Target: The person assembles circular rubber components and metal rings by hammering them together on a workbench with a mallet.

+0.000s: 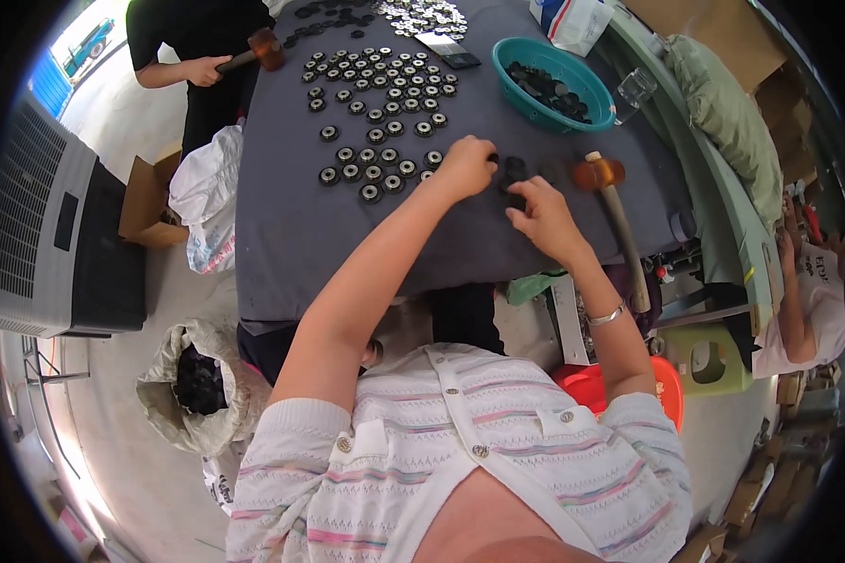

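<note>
My left hand is closed at the table's middle, fingertips around a small black round piece that they partly cover. Close by, my right hand curls its thumb and fingers at a small cluster of black round pieces; whether it grips one is hidden. Left of my left hand stand many black wheels with metal centres, spread in loose groups. To the right of my right hand lies a mallet with an amber head, its wooden handle pointing toward me.
A teal basin holds black round pieces, beside a clear glass. Beyond the wheels lie a phone and a pile of shiny metal rings. At far left, a co-worker's hand holds another mallet. An open sack stands on the floor.
</note>
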{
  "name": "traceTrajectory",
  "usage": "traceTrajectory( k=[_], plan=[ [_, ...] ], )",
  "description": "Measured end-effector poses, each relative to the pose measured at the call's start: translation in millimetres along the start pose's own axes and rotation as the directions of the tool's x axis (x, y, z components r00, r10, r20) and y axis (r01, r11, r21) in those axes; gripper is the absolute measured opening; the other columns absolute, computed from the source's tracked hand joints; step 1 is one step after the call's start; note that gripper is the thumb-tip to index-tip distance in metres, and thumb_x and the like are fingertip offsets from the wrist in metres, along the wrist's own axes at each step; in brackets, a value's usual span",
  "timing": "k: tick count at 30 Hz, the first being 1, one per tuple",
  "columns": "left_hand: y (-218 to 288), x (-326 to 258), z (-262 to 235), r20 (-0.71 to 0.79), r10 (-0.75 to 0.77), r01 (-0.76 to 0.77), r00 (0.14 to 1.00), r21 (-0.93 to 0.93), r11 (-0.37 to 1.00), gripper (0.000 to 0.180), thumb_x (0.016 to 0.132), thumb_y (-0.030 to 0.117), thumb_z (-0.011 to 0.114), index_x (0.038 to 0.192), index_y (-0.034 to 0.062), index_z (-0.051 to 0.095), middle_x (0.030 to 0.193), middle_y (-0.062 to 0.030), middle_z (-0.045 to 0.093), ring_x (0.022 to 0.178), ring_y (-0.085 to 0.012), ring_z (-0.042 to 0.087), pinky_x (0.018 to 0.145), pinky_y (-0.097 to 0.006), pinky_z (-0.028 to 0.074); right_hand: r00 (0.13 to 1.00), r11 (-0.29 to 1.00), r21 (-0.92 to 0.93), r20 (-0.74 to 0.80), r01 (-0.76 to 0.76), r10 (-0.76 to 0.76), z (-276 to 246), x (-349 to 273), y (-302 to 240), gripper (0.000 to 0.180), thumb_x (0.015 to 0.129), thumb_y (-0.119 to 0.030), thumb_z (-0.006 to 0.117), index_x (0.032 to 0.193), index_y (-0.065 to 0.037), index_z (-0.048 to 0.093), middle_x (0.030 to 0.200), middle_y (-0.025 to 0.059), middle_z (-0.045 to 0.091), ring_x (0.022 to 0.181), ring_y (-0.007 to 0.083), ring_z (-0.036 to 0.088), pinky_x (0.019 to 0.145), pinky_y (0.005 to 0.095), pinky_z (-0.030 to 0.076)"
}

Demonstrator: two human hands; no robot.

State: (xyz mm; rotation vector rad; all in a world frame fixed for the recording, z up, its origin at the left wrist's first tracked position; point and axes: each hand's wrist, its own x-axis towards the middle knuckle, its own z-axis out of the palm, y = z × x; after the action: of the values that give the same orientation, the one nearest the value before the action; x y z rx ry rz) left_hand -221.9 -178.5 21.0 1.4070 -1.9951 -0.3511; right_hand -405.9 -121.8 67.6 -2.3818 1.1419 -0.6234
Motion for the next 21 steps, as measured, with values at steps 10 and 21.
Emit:
traceTrajectory(
  k=[10,21],
  plan=[
    [-43,-97,-119,0.196,-0.428,-0.052,0.882,-0.863,-0.503,0.026,0.089,0.011,0.053,0.108,-0.0065,0.052,0.096,-0.0179,0.057,0.062,-0.0138,0.046,0.039,-0.018,0.029,0.967,0.967,0.011,0.000,0.256,-0.256,37,98,-4,0.029,0.074,-0.007,0.064,0.101,0.000,0.058,0.083,0.0102,0.052,0.069,0.0213,0.055,0.063,0.0314,0.045],
    [-57,-135,-106,0.188,-0.503,-0.127,0.844,-0.841,-0.527,0.025,0.091,0.014,0.047,0.103,-0.0076,0.053,0.092,-0.0191,0.059,0.059,-0.0152,0.045,0.039,-0.021,0.029,0.924,0.943,-0.119,0.273,0.310,-0.269,57,125,-13,0.029,0.076,-0.007,0.063,0.104,0.000,0.058,0.096,0.0141,0.056,0.086,0.0300,0.058,0.076,0.0357,0.047]
  ],
)
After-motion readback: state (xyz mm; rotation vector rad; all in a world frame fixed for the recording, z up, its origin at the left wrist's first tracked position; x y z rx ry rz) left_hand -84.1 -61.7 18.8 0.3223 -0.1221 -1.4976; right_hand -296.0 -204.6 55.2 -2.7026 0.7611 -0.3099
